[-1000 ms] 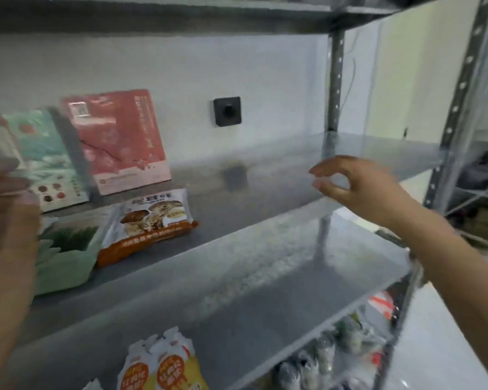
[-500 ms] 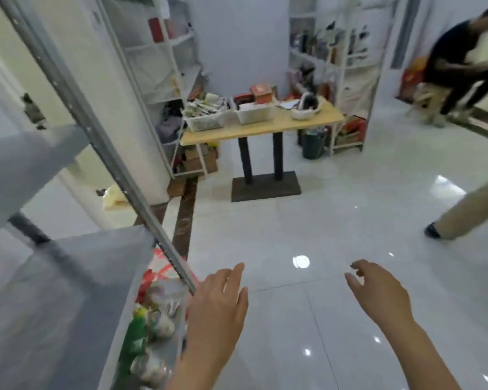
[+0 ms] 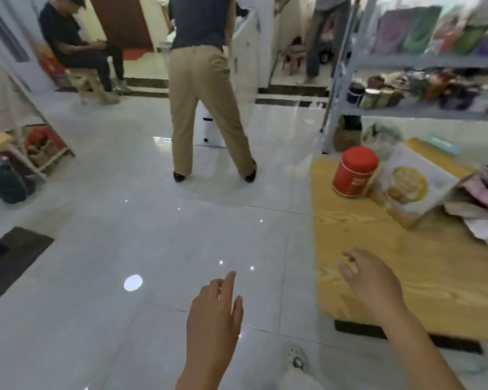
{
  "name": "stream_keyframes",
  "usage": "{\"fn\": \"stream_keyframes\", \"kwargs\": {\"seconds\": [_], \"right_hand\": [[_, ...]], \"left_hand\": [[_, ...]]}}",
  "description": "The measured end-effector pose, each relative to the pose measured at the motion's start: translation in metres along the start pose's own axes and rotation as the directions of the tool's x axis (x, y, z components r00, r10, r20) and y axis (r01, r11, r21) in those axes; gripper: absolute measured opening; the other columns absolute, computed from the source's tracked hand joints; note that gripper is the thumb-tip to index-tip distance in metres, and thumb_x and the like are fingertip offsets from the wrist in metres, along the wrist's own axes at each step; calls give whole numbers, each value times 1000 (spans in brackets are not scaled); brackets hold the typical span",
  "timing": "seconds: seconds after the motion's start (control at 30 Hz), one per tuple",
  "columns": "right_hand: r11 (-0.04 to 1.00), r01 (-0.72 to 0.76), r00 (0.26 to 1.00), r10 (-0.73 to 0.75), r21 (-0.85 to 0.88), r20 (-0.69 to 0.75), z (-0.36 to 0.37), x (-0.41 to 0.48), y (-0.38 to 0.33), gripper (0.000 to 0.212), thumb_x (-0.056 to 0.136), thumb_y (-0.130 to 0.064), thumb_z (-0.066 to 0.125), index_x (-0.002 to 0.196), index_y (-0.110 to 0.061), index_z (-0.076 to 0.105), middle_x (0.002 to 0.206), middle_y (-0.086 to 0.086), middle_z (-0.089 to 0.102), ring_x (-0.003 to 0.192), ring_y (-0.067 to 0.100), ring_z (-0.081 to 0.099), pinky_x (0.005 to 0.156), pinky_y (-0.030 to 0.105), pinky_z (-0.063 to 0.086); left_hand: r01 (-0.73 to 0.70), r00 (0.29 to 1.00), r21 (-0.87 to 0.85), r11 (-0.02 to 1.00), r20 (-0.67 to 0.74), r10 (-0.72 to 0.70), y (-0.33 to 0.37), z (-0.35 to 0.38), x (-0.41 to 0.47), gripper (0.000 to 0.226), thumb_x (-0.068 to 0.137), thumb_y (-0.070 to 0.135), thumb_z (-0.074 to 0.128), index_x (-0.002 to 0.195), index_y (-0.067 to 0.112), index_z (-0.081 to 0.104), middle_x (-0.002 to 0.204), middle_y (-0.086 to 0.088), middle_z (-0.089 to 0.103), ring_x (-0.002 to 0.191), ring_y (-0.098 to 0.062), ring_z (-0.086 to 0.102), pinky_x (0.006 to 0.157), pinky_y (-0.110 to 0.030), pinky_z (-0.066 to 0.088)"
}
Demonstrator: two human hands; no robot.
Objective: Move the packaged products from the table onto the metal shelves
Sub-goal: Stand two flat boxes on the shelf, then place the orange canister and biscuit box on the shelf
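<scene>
Both hands are out in front and hold nothing: the left hand [image 3: 213, 313] hangs over the glossy white tiled floor [image 3: 119, 237] with its fingers straight and slightly spread, and the right hand [image 3: 373, 285] hovers above the near left part of the yellow-grained wooden table [image 3: 423, 280], fingers loose and a little curled, touching nothing. The goods sit further back on that tabletop, well apart from either hand. A red cylindrical tin with a domed lid [image 3: 354, 173] stands upright near the table's left edge, and just beside it, to its right, a flat white packet with a round yellow picture [image 3: 409, 188] lies propped at a slant. At the right edge of the view there is a loose pile of pink and white packets [image 3: 482, 209] (too blurred to count). Behind the table rises the grey metal shelving unit [image 3: 412, 61], its upper level lined with upright coloured pouches and the level below with dark jars. Across the floor a person in khaki trousers [image 3: 206, 94] stands with their back to us, and a seated person in dark clothes [image 3: 74, 43] is at the far left.
</scene>
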State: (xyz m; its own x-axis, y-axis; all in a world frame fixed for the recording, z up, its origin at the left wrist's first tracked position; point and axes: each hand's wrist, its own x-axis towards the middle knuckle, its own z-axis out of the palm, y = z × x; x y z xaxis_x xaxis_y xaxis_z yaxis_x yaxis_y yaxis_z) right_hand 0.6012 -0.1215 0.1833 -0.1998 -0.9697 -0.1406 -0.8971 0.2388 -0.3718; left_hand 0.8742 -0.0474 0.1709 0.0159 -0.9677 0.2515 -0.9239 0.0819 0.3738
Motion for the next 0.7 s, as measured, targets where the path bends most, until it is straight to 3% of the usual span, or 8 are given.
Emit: {"fn": "stream_keyframes", "kwargs": {"seconds": [0.17,0.33,0.53,0.7], "right_hand": [[970,-228,966,236,82,-107,-26,-22,90,32,95,-31,51,124,-18,58,121,0,59,105,20,56,77,32,46],[941,-295,932,321,166,-167,-41,-26,161,31,95,-27,52,123,-17,59,117,1,60,101,19,55,71,31,42],[926,-325,915,359,190,-186,-57,7,218,31,94,-30,54,123,-19,59,116,1,61,103,19,56,74,33,46],[923,-327,919,361,205,-161,-67,43,233,34,94,-28,53,127,-20,56,117,-4,59,105,15,55,76,32,46]], "left_hand": [[-228,968,-70,971,92,234,65,45,22,62,64,18,86,120,17,57,85,2,63,63,-16,60,48,-26,49],[-360,923,-60,931,121,364,133,82,44,55,61,20,87,112,14,66,81,3,63,61,-16,59,46,-24,45],[-414,898,-79,907,125,421,194,125,69,55,64,21,86,115,17,65,86,4,64,67,-17,62,49,-27,50],[-361,914,-77,929,168,369,214,145,88,53,64,20,86,114,16,67,86,4,65,68,-17,62,50,-25,49]]}}
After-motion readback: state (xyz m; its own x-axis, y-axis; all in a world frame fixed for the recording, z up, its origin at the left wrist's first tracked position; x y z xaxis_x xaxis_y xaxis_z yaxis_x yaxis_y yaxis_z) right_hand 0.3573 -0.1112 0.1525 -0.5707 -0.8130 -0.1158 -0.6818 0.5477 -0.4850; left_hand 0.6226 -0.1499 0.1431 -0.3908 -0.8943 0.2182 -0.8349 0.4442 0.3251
